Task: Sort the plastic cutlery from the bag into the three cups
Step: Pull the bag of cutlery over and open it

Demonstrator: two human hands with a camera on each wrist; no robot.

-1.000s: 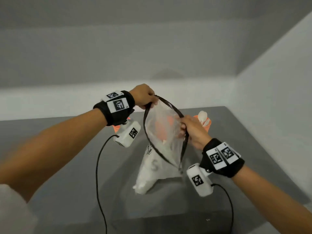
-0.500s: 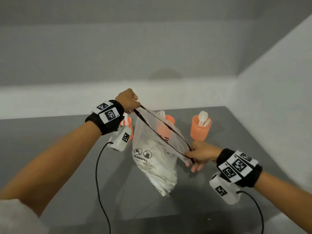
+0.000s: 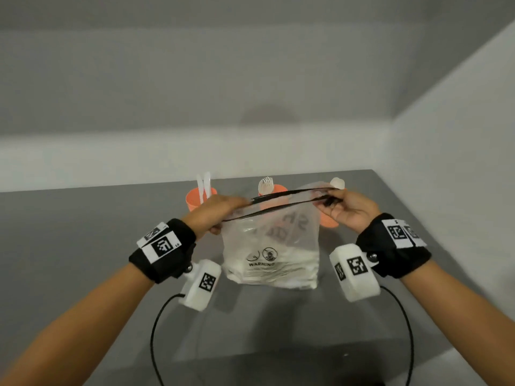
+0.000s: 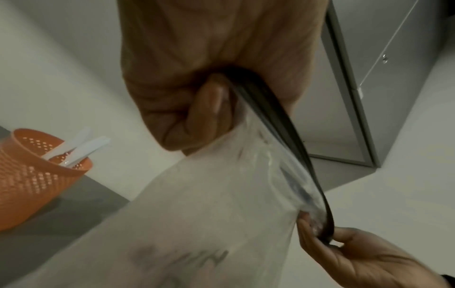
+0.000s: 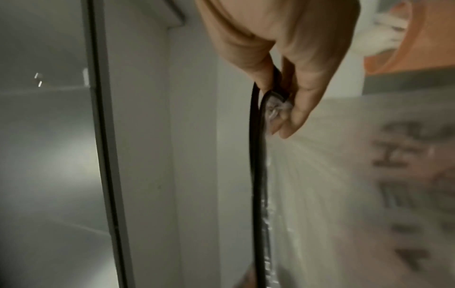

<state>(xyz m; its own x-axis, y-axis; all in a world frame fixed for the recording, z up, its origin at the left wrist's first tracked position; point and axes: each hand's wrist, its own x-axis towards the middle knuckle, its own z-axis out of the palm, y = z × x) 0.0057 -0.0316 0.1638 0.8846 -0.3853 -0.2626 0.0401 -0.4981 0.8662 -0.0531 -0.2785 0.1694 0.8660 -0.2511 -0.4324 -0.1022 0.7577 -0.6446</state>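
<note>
Two grips | left hand [image 3: 214, 211] and right hand [image 3: 348, 208] pinch bag [image 3: 271, 246] rim ends | bag hangs between

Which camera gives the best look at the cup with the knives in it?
The left wrist view: the orange perforated cup fills the left edge, two white knives leaning inside. The head view shows it small behind the left hand. The right wrist view does not show it.
</note>
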